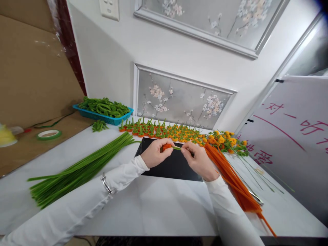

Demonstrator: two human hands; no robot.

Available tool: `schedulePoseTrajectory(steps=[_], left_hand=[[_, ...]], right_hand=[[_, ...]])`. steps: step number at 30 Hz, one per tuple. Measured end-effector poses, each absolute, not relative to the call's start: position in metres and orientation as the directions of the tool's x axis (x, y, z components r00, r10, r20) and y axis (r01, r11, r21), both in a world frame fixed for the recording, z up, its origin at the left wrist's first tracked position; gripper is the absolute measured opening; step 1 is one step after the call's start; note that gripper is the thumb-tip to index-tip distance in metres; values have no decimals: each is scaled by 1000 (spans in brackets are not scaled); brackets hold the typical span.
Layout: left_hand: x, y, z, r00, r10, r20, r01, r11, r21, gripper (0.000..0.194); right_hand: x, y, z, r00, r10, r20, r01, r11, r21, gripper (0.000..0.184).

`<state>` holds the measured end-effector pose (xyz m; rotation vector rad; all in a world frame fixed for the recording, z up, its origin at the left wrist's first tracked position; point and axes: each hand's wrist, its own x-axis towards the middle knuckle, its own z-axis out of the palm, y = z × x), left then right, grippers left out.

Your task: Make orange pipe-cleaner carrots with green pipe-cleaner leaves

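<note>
Over a black mat [169, 165], my left hand [156, 152] is closed around a small orange pipe-cleaner flower [166, 147]. A short green stem [176, 148] runs from the flower toward the right. My right hand [196, 158] pinches the far end of that stem, its fingertips partly hiding it. Behind both hands stand rows of finished orange and yellow flower heads [153, 130] with green stems pointing up. A bundle of green pipe cleaners [82, 169] lies left of the mat, and orange pipe cleaners [230, 177] lie on the right by my right forearm.
A blue basket [112, 119] heaped with green pieces stands at the back left, with a small green pile [99, 125] before it. Green tape [49, 134] rests on cardboard. Yellow-orange flowers [222, 140] with long stems and a metal tool [256, 198] lie right. The wall [110, 61] rises behind.
</note>
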<state>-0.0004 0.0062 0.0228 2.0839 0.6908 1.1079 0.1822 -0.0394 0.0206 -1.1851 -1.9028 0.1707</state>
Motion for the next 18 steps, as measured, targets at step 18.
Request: schedulePoseTrajectory(steps=[18], left_hand=[[-15, 14, 21, 837, 537, 99, -130, 19, 991, 45]], right_hand=[[188, -33, 18, -195, 757, 624, 634, 582, -508, 19]])
